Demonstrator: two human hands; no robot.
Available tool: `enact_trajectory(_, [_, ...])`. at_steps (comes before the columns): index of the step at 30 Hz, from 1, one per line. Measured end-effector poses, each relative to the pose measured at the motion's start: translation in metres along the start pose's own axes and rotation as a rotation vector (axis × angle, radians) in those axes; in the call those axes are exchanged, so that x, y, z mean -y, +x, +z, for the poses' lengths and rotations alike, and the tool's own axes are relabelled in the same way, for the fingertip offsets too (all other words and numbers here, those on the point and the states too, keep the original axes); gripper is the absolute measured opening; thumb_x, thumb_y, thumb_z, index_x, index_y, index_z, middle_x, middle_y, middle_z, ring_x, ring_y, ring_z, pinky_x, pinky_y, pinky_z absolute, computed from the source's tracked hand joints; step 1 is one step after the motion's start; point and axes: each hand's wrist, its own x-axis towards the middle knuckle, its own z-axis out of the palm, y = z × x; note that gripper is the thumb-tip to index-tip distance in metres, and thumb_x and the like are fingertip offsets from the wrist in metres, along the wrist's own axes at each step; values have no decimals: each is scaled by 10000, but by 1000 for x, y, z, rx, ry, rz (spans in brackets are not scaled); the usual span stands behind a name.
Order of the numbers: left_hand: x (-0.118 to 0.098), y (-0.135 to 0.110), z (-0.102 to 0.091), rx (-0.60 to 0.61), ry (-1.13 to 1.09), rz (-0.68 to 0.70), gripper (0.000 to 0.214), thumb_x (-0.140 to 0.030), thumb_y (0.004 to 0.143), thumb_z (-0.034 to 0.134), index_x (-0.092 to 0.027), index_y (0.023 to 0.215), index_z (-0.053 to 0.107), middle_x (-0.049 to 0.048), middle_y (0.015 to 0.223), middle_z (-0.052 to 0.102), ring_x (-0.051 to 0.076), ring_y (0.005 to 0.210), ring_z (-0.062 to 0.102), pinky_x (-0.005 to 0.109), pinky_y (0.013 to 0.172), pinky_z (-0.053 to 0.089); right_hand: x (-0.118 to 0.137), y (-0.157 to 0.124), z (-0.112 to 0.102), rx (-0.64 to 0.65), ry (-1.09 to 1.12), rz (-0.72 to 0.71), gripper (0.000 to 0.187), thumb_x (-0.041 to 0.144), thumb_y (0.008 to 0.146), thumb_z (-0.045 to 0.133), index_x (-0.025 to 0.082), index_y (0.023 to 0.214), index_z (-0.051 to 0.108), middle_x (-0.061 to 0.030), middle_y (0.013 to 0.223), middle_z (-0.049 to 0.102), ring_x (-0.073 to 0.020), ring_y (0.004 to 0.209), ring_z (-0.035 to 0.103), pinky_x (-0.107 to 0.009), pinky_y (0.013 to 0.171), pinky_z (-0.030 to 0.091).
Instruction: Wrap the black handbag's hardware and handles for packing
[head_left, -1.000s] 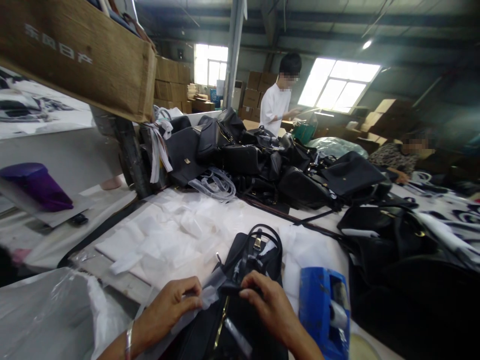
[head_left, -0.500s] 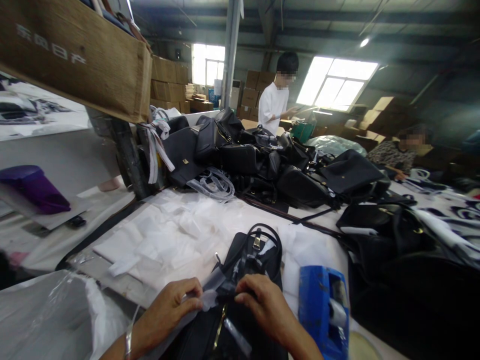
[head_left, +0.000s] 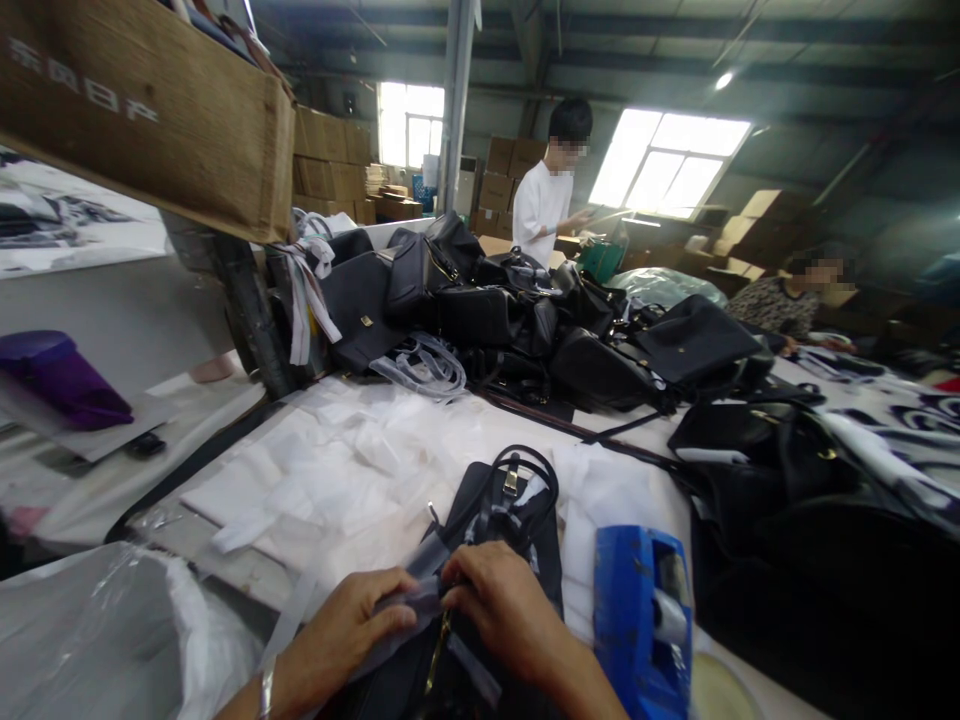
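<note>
At the white table's [head_left: 517, 422] far edge is a heap of black bags [head_left: 480, 315]; nearer lies one handbag [head_left: 420, 655]; over it, left hand [head_left: 349, 620] pinches clear film [head_left: 426, 597]; right hand [head_left: 510, 605] is curled; its hold I cannot tell.

The grey pillar [head_left: 454, 110] stands upright in the background. Just to the left of this pillar there is a bright window [head_left: 411, 125], and a little further left are stacked brown cartons [head_left: 330, 155]. Well to the left of the pillar, and much nearer, is a large brown container [head_left: 150, 110] with white characters (its surface seems to me like woven cloth). Below it, also left of the pillar, is a purple bin [head_left: 64, 380]. To the right of the pillar stands a person in a white shirt [head_left: 538, 205]; further right are a wider window [head_left: 667, 160] and a lit lamp [head_left: 723, 80].
</note>
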Motion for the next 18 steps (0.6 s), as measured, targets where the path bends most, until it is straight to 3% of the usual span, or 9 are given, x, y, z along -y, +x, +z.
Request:
enact_trajectory(6, [1,0,1,-59,-8,-49,247,-357,877,551,-175,786,691,-32,713,630,170,732,569,239,675,375,-11,-8,-5,7,30,8,248,174,848,657,268,1069,596,26,949,671,-167,927,571,-259,817,351])
enact_trajectory(11, [5,2,1,-101,34,-39,287,-387,890,543,-175,750,677,-33,695,627,168,712,568,243,664,367,-31,-12,-12,-19,-65,33,127,109,846,618,222,902,610,22,866,655,-166,894,561,-297,896,318])
enact_trajectory(18, [8,11,13,-117,54,-53,297,-391,894,535,-184,760,703,-30,697,646,173,719,581,242,653,365,-9,1,-3,-6,-85,-59,73,171,860,648,230,880,611,30,861,657,-157,863,551,-264,799,341])
